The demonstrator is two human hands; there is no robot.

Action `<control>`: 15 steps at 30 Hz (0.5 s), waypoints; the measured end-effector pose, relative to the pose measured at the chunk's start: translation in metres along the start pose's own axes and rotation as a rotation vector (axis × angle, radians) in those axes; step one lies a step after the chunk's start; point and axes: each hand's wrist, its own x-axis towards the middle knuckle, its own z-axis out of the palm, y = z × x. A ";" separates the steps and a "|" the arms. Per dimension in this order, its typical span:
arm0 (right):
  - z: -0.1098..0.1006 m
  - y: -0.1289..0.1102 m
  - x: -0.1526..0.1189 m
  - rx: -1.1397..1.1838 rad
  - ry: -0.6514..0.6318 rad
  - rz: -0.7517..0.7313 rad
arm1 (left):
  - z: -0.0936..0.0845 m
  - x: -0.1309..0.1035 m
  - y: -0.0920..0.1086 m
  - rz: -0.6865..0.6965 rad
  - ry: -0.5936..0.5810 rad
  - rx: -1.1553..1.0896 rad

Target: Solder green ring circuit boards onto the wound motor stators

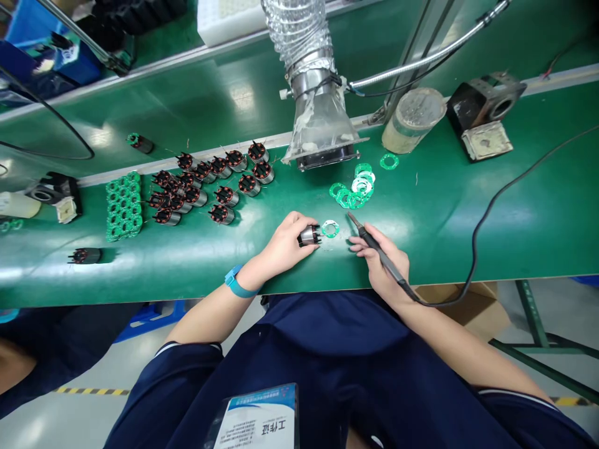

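Workbench point(449, 231), soldering iron point(384, 258) in right hand point(397, 257)

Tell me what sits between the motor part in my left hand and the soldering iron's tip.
In the head view, a green ring lies beside the motor part, then bare green bench toward the soldering iron's tip.

At frame center, a left hand point(286, 243) grips a motor core point(308, 235) while the right hand point(387, 268) holds a soldering iron point(377, 247).
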 end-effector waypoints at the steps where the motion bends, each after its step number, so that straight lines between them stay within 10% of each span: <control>1: -0.001 0.001 0.002 -0.053 -0.025 -0.046 | -0.001 0.000 0.000 -0.002 -0.015 0.001; 7: 0.000 0.004 0.025 -0.371 -0.061 -0.304 | 0.004 0.000 -0.001 0.028 0.060 -0.006; 15: 0.030 -0.016 0.044 -0.152 0.117 -0.059 | 0.036 -0.005 -0.010 0.164 0.323 -0.168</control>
